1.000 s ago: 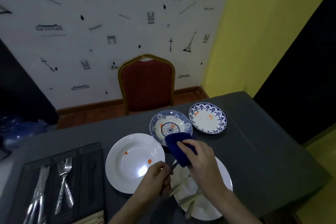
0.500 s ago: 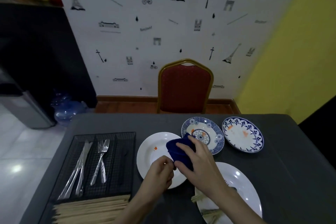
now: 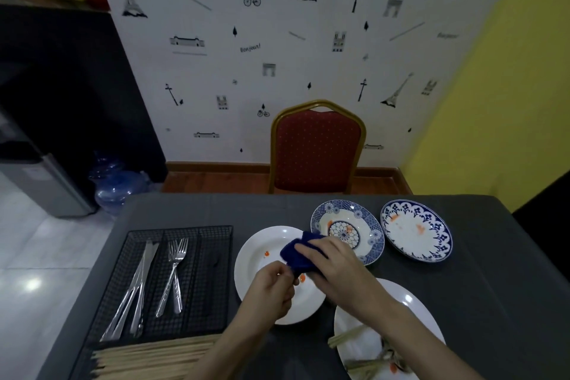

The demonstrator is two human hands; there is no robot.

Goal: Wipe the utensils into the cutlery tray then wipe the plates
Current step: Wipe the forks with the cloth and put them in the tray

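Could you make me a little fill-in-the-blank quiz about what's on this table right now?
1. The right hand grips a cloth coloured ____.
2. The forks lie in a black wire ____.
3. The chair behind the table has a back coloured ____.
4. The plates with blue patterned rims number ____.

Missing: blue; tray; red; two

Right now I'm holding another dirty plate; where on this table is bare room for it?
Bare cloth lies along the far edge of the table behind the cutlery tray, and right of the blue-rimmed plate. It is crowded in the middle, where both hands work the blue cloth over the white plate.
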